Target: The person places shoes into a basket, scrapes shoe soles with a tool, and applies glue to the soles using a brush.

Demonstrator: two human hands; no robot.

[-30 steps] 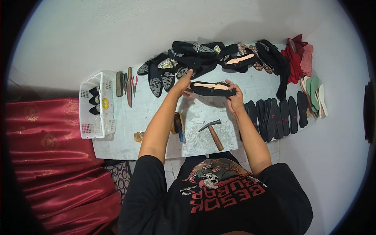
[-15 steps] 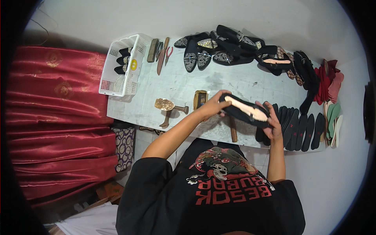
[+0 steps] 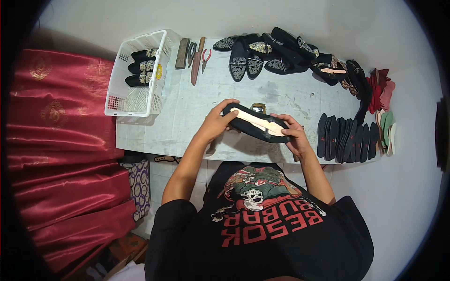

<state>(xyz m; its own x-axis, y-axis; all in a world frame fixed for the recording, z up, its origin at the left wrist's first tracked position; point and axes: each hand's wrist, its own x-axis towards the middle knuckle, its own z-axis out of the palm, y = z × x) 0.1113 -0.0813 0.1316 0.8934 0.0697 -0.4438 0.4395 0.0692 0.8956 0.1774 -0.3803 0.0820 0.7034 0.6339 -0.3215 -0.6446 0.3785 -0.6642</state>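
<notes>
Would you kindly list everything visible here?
Table: one, pale grey, centre
Held shoe: one, black, over table
Basket: one, white, table's left
Basketed shoes: three, black, inside basket
Block: one, brown, beside basket
Dark tool: one, black, beside block
Knife: one, brown, beside dark tool
Pliers: one, red-handled, beside knife
Shoe pile: several, mostly black, far edge
Insoles: many, black, table's right
Soft pieces: several, red and pink, far right
Liners: several, green and white, far right
Container: one, yellowish, beyond held shoe
Curtain: one, red, left
Shirt: one, black, bottom
Left hand and right hand: two, bare, gripping held shoe
</notes>
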